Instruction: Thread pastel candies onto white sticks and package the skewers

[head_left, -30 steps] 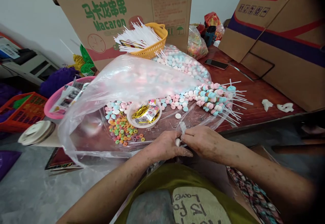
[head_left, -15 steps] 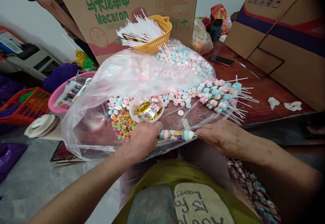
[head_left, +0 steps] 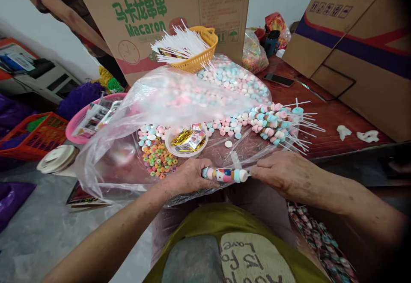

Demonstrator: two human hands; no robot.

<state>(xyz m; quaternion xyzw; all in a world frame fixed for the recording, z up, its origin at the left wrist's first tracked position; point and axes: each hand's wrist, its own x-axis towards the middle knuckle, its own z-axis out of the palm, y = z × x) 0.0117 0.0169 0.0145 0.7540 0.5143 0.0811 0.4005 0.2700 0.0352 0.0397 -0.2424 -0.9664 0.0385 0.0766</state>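
Note:
A short marshmallow skewer (head_left: 226, 174), with pink, blue and white pieces around a colourful printed band, lies level between my hands above the table edge. My left hand (head_left: 189, 175) is closed around its left end. My right hand (head_left: 279, 174) pinches at its right end, by the white piece; what its fingertips grip there is partly hidden, perhaps the stick. Just behind is a white bowl (head_left: 170, 148) with gold ties and printed packets. Ring-shaped cereal (head_left: 157, 156) and loose marshmallows (head_left: 226, 124) lie around the bowl. Finished-looking marshmallow skewers (head_left: 272, 122) are piled to the right.
A clear plastic bag (head_left: 135, 90) spreads over the table. Behind it stand a yellow basket (head_left: 195, 62) of white sticks and a cardboard box (head_left: 138, 67). Another box (head_left: 362, 81) and a phone (head_left: 278, 80) are at right. Another person's arm (head_left: 75, 22) shows at back left.
My hands have moved apart from being close together, bringing the skewer into sight between them. Another person's arm has appeared at the back left. In the last half second the hands have barely moved.

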